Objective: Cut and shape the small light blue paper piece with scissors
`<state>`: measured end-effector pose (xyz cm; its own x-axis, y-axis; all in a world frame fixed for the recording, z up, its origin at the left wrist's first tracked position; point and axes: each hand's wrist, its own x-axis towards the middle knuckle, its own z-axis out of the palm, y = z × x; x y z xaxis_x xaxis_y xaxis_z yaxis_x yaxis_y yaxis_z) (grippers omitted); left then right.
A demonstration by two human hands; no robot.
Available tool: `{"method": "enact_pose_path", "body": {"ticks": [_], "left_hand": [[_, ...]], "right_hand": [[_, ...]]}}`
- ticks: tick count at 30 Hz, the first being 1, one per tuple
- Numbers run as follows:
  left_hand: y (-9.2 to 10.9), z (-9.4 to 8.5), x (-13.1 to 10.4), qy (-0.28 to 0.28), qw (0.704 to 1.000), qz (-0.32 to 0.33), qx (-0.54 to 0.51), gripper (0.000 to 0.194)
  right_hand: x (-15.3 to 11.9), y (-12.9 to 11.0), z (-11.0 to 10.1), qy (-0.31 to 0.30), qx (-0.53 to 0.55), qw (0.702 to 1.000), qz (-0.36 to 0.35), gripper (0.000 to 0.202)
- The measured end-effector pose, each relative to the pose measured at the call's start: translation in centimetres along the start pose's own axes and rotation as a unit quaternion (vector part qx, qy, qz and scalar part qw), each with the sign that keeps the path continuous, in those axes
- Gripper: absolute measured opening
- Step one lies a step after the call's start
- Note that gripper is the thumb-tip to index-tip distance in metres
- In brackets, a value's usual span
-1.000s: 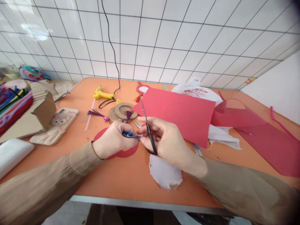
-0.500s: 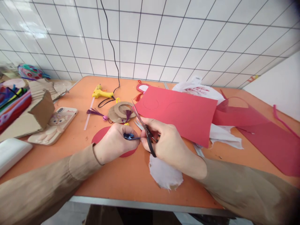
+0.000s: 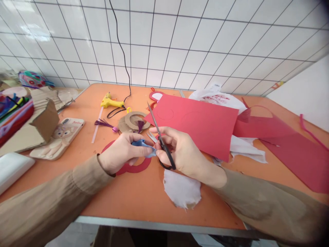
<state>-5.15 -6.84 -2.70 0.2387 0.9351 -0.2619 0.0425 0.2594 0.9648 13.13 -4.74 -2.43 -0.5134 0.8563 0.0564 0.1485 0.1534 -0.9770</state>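
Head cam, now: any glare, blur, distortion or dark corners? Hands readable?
Head view: glare washes out glossy white wall tiles at upper left; tile lines fan out toward both sides; the right corners darken, and the brown fabric right sleeve looks soft there. Head view again: bare left hand, bare right hand and black-handled metal scissors read fairly clearly.

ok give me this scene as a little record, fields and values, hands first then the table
left hand: holding a crumpled blue fabric piece
right hand: holding black-handled scissors, fingertips at the fabric's edge
scissor blades: pointing away from the person
under left hand: red ring shapes, partly covered
near edge: frayed white cloth piece
beyond hands: cardboard ring, yellow glue gun
right side: large red sheet, white plastic bag behind it
left side: phone, cardboard
surface: orange table
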Motion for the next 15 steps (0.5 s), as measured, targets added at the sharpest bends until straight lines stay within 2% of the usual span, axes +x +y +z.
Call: {"method": "enact_pose_path", "body": {"ticks": [4, 8, 15], "left_hand": [[-0.02, -0.73, 0.08, -0.03, 0.995, 0.017, -0.088, 0.034], [-0.21, -0.73, 0.06, -0.05, 0.987, 0.022, -0.153, 0.044], [-0.72, -0.26, 0.02, -0.103, 0.988, 0.033, -0.107, 0.043]], "right_hand": [[0.47, -0.15, -0.43, 0.014, 0.066, 0.998, 0.016, 0.048], [0.66, -0.32, -0.88, 0.01, 0.088, 0.996, 0.014, 0.044], [0.54, -0.79, -0.88, 0.013, 0.084, 0.996, 0.021, 0.046]]}}
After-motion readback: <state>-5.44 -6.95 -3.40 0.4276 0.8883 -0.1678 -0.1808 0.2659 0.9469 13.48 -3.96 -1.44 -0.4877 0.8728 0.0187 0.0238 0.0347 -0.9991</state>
